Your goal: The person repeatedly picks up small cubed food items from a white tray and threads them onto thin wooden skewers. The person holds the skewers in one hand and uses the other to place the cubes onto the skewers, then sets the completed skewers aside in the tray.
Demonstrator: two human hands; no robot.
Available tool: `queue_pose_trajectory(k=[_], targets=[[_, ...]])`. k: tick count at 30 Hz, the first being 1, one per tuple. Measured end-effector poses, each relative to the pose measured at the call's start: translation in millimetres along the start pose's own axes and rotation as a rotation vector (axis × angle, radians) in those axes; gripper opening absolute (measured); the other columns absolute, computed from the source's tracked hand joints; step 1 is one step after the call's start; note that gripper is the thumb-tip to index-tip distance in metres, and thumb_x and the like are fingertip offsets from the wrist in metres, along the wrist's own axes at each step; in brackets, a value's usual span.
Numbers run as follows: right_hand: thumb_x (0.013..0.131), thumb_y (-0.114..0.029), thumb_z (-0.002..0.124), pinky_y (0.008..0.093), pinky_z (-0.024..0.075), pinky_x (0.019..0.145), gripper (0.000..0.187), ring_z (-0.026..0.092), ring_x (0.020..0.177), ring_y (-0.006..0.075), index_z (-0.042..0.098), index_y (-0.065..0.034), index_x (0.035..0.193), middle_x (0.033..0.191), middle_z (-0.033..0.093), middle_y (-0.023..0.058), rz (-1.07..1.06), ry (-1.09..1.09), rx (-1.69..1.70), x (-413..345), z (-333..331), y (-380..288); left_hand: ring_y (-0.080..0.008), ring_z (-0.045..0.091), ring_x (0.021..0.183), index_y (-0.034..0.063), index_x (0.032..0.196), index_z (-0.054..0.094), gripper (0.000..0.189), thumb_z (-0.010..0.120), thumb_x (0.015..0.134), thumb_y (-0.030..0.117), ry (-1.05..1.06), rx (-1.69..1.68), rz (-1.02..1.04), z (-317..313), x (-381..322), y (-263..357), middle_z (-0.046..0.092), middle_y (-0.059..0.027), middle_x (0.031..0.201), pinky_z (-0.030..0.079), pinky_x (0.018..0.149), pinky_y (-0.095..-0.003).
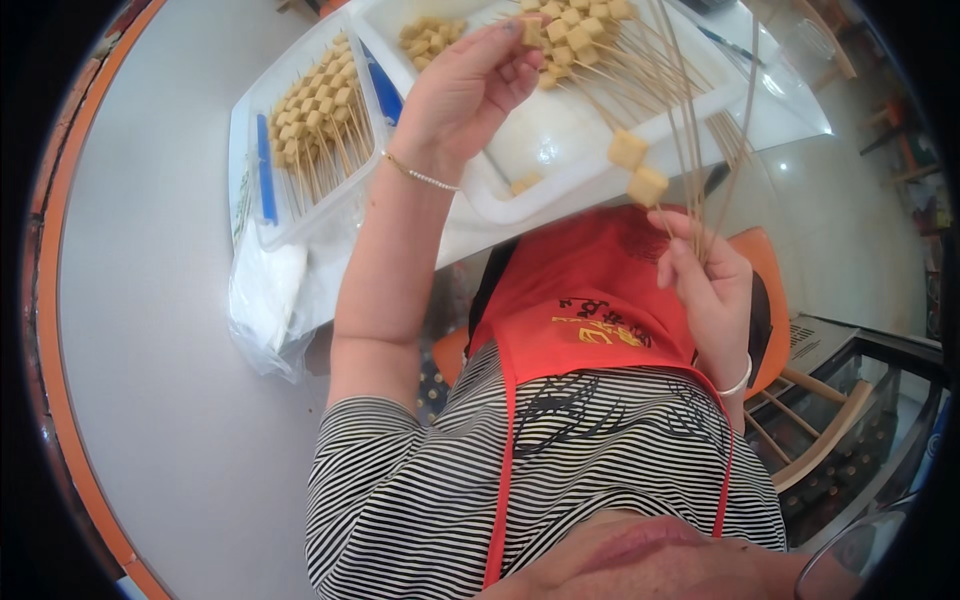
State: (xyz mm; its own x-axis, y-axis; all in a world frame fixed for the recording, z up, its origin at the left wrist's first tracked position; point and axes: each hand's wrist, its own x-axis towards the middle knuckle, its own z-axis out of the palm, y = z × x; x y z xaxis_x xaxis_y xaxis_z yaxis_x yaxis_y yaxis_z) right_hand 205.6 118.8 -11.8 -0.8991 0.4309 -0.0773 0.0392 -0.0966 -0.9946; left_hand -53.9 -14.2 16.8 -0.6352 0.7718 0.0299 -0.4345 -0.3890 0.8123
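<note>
My left hand (484, 90) reaches over the large white tray (517, 210) and pinches a pale yellow tofu-like cube (531, 31) between thumb and fingers. Nearer my body, on the right, my right hand (709, 277) grips a bunch of thin wooden skewers (694, 172). One of those skewers carries two cubes (647, 186) at its tip; the others appear bare. Behind my left hand, loose cubes (431, 41) lie in the tray. Beside them rests a heap of loaded skewers (577, 37), their sticks pointing towards the right. A single cube (525, 183) sits near the tray's front edge.
To the left stands a clear plastic container (300, 234) packed with loaded skewers (315, 105). A plastic bag (270, 315) hangs by the white table's corner. More bare skewers (727, 139) stick out past the tray's right side. An orange chair (765, 300) and a wooden chair (821, 442) are on the right.
</note>
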Motion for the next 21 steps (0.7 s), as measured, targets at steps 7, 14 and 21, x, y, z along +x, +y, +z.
queue_pose_trajectory(k=[7, 14, 21], targets=[[0.095, 0.0, 0.047, 0.0183, 0.0457, 0.063, 0.027, 0.052, 0.065, 0.0036, 0.059, 0.0057, 0.119, 0.11, 0.067, 0.0111, -0.03, -0.002, -0.02, 0, 1, 2, -0.0139, 0.062, 0.08, 0.0004, 0.109, 0.061, 0.021, 0.055, 0.096, 0.014, 0.079, -0.146, 0.045, -6, -8, -2, 0.064, -0.0057, 0.087, 0.054, 0.074, -0.0243], [0.095, 0.001, 0.047, 0.0185, 0.0457, 0.063, 0.027, 0.052, 0.065, 0.0037, 0.059, 0.0059, 0.119, 0.111, 0.066, 0.0118, -0.022, -0.005, -0.027, 0, 1, 2, -0.0106, 0.06, 0.075, -0.0005, 0.11, 0.062, 0.021, 0.058, 0.094, 0.013, 0.125, -0.072, 0.14, 4, -13, -3, 0.062, -0.0032, 0.084, 0.052, 0.07, -0.0201], [0.095, 0.001, 0.047, 0.019, 0.0455, 0.063, 0.028, 0.051, 0.064, 0.004, 0.058, 0.0061, 0.119, 0.111, 0.066, 0.0133, -0.066, 0.0, 0.029, 2, 4, 8, -0.0074, 0.058, 0.078, -0.0016, 0.11, 0.063, 0.026, 0.059, 0.094, 0.018, 0.113, 0.067, 0.189, 15, -7, -8, 0.062, -0.0009, 0.087, 0.051, 0.073, -0.0219]])
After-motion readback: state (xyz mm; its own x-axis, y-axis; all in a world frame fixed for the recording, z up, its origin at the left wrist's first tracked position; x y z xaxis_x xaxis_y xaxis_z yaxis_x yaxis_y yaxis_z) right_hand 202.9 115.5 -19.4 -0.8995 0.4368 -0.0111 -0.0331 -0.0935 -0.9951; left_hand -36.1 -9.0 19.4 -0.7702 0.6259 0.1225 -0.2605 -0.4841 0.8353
